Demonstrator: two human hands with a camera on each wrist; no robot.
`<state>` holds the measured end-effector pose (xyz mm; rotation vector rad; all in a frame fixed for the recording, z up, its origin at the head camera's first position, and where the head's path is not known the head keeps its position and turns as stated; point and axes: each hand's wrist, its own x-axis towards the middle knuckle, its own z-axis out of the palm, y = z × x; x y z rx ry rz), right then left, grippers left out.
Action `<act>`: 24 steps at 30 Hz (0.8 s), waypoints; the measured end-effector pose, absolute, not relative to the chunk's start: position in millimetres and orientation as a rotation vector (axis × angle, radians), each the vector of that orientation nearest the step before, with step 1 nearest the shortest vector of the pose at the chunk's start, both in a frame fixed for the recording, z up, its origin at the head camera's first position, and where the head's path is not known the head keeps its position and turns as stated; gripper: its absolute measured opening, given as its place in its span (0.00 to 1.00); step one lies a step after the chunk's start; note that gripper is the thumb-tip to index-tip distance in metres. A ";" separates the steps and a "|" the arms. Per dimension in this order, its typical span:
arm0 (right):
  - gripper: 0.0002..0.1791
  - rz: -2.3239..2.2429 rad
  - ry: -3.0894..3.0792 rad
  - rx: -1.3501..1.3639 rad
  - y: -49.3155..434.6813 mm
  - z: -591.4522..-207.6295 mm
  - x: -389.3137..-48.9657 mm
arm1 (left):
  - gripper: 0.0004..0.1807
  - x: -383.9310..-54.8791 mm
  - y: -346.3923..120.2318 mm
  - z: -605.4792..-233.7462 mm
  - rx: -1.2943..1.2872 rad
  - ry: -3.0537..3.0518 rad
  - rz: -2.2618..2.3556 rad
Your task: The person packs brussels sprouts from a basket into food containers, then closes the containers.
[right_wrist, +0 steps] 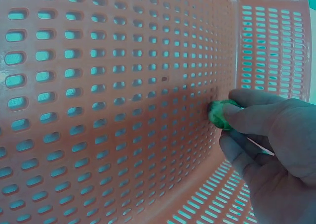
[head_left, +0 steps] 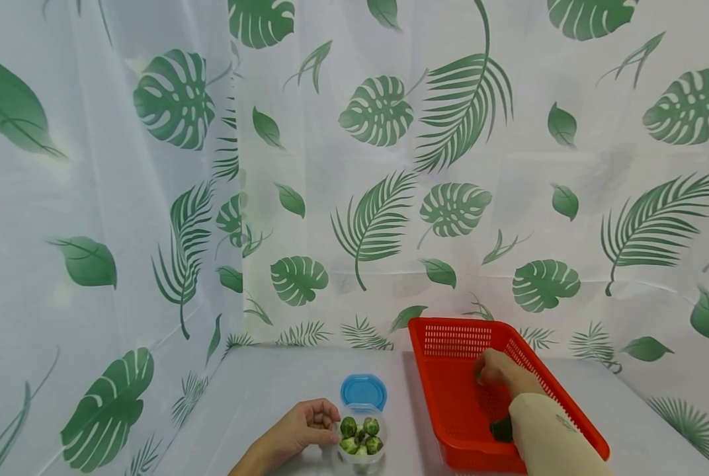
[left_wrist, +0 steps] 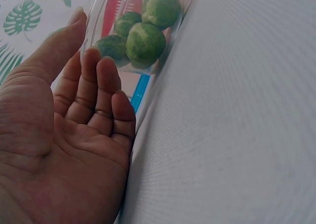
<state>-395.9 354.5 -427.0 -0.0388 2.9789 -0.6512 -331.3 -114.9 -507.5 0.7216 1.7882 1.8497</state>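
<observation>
In the head view my left hand (head_left: 307, 426) is at the left side of a small clear plastic container (head_left: 384, 433). Its fingers are loosely bent, and the fingertips and thumb touch the container's outer wall. Several green Brussels sprouts (left_wrist: 145, 43) sit inside that container. My right hand (head_left: 500, 370) reaches down into a red plastic basket (head_left: 438, 396). Between its thumb and fingers it pinches one Brussels sprout (right_wrist: 220, 115), close to the basket's perforated surface. Most of this sprout is covered by the fingers in the head view.
A round blue lid (head_left: 363, 390) lies just behind the container on the white table (head_left: 259, 390). Under the right sleeve, a dark object (head_left: 501, 430) shows inside the basket; its kind is unclear. Leaf-printed sheets (head_left: 331, 231) hang behind the table and along its left.
</observation>
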 end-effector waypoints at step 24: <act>0.12 -0.646 2.944 -0.044 353.7 -425.9 -396.9 | 0.13 -331.0 -115.1 -506.6 0.728 1.753 1.850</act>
